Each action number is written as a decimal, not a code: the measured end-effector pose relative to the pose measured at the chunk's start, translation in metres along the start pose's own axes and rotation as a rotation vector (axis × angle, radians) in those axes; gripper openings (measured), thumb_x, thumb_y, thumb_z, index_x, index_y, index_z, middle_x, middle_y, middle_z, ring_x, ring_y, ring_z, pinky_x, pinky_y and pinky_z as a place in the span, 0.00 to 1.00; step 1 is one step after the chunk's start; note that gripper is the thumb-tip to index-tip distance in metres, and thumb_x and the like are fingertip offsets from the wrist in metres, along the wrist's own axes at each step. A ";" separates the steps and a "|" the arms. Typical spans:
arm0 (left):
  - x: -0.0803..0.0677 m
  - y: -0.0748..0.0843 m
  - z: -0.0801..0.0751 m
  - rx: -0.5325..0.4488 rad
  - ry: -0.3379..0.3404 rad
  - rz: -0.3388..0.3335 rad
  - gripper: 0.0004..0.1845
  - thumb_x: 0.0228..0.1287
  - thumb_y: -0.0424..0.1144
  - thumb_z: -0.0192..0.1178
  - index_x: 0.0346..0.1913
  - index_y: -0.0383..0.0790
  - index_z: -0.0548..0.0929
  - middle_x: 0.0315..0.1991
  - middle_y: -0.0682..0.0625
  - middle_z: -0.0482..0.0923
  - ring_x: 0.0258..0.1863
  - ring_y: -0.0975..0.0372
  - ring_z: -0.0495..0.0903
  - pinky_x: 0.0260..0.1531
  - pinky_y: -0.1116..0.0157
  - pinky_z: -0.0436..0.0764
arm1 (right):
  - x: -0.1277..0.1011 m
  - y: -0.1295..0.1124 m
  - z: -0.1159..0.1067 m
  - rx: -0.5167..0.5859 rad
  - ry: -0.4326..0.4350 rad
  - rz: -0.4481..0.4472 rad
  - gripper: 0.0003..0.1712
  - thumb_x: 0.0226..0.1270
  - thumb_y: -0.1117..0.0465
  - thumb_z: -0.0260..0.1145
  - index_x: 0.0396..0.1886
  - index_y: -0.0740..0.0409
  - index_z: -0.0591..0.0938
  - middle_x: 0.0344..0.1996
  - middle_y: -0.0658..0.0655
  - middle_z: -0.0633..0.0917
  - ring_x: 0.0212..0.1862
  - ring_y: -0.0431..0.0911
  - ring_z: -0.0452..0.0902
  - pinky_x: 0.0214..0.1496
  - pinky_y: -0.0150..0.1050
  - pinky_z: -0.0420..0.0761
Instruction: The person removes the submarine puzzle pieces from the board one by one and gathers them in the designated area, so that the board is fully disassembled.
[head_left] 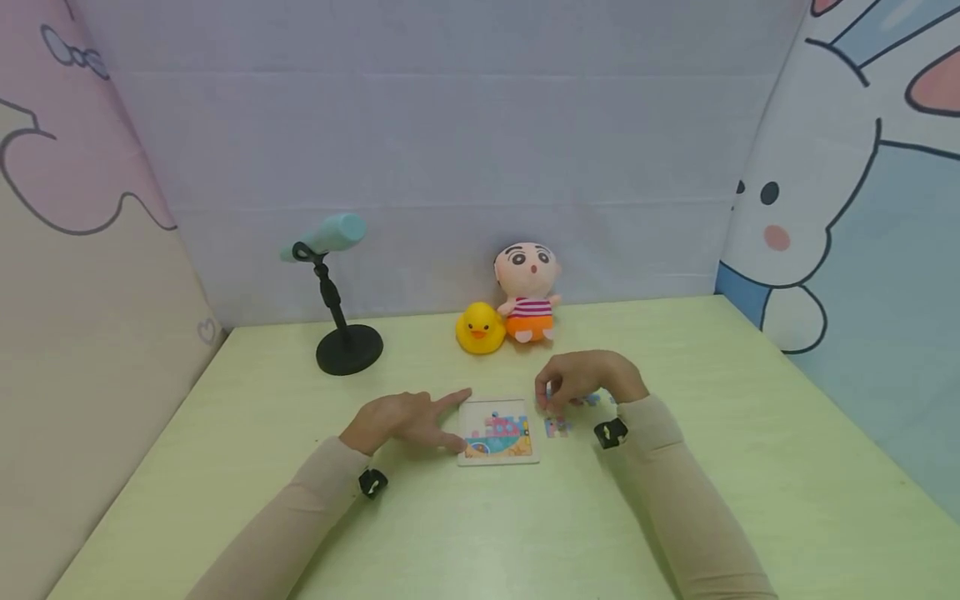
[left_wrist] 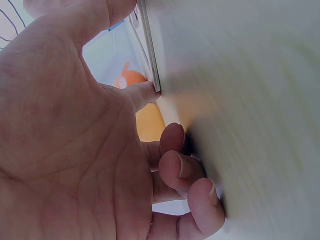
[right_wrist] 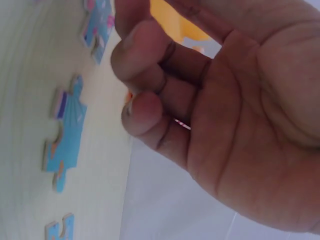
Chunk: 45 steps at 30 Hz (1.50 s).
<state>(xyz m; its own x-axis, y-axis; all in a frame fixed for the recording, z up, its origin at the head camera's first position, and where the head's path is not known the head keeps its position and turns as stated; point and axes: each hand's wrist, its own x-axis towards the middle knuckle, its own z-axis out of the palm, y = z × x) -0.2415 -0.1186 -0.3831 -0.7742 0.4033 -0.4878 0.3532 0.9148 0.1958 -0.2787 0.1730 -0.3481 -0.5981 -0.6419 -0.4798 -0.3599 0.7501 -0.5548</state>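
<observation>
A small square puzzle tray (head_left: pixel 498 461) lies on the table, its lower part filled with a colourful sea-like picture. My left hand (head_left: pixel 408 419) is at the tray's left side. Its thumb and index finger are spread along that edge, fingertips right at the rim, while the other fingers bend loosely in the left wrist view. To the right of the tray, my right hand (head_left: pixel 581 379) reaches down with bent fingers among loose puzzle pieces. One piece (head_left: pixel 557 427) lies just below its fingertips, and a blue piece (right_wrist: pixel 70 137) is near the curled fingers. I cannot tell whether its fingertips pinch a piece.
Behind the tray sit a yellow rubber duck (head_left: pixel 480 329) and a plush doll (head_left: pixel 529 292) in a striped shirt. A black stand (head_left: pixel 349 350) with a mint-coloured cylinder (head_left: pixel 333 233) is at the back left. Cloth-like walls enclose the table (head_left: pixel 465 533).
</observation>
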 end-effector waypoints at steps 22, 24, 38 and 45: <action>0.001 -0.001 -0.001 0.024 0.007 -0.015 0.48 0.58 0.74 0.57 0.79 0.70 0.51 0.56 0.40 0.76 0.48 0.50 0.78 0.45 0.44 0.77 | 0.027 -0.045 0.026 -0.181 0.070 0.044 0.16 0.64 0.57 0.74 0.49 0.45 0.79 0.32 0.49 0.81 0.35 0.44 0.75 0.39 0.39 0.76; 0.001 0.000 -0.001 0.022 0.005 -0.018 0.48 0.58 0.74 0.57 0.79 0.70 0.51 0.59 0.39 0.75 0.50 0.49 0.78 0.46 0.43 0.76 | 0.028 -0.047 0.028 -0.190 0.071 0.054 0.17 0.63 0.56 0.74 0.49 0.44 0.78 0.33 0.49 0.81 0.36 0.44 0.76 0.41 0.39 0.76; 0.001 0.000 -0.002 0.015 -0.007 -0.029 0.48 0.58 0.74 0.57 0.79 0.70 0.51 0.60 0.39 0.73 0.51 0.48 0.77 0.47 0.42 0.76 | 0.032 -0.056 0.037 -0.203 0.084 0.101 0.21 0.60 0.60 0.76 0.47 0.44 0.74 0.31 0.50 0.81 0.33 0.44 0.76 0.38 0.39 0.76; 0.001 0.000 -0.001 0.009 -0.012 -0.024 0.48 0.58 0.74 0.57 0.79 0.70 0.51 0.57 0.40 0.75 0.48 0.50 0.77 0.47 0.43 0.77 | 0.030 -0.055 0.034 -0.172 0.079 0.098 0.19 0.63 0.60 0.74 0.47 0.43 0.73 0.32 0.50 0.82 0.32 0.45 0.77 0.35 0.39 0.76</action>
<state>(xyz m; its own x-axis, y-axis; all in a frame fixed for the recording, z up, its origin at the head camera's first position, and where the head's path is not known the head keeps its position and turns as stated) -0.2428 -0.1181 -0.3824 -0.7763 0.3810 -0.5021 0.3394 0.9240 0.1763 -0.2523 0.1067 -0.3551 -0.6880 -0.5553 -0.4673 -0.4101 0.8287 -0.3810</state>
